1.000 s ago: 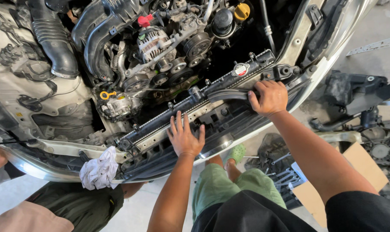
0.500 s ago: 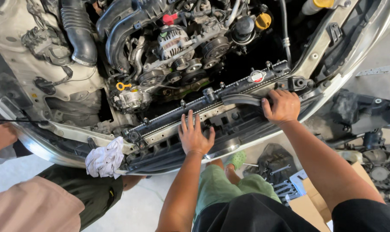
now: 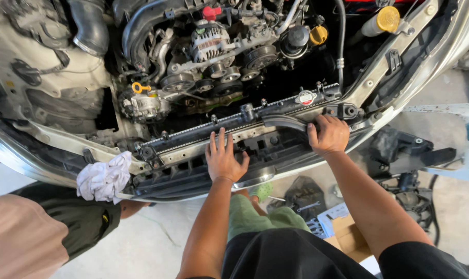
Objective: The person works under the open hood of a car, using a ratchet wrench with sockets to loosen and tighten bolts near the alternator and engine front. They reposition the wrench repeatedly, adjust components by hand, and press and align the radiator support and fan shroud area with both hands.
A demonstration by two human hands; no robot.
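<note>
Below you the open engine bay (image 3: 203, 57) fills the top of the view, with belts and pulleys behind the front edge. Across that front edge runs the long black radiator (image 3: 234, 129), tilted up toward your right, with a round cap (image 3: 306, 97) near its right end. Your left hand (image 3: 223, 157) lies flat and open on the front frame just below the radiator, fingers spread and holding nothing. Your right hand (image 3: 327, 135) is curled over the black hose (image 3: 286, 122) at the radiator's upper right, fingers wrapped on it. A white rag (image 3: 104, 178) hangs on the bumper edge to your left, beside another person's sleeve (image 3: 27, 232). A cardboard box (image 3: 343, 232) and loose parts sit on the floor by your legs.
</note>
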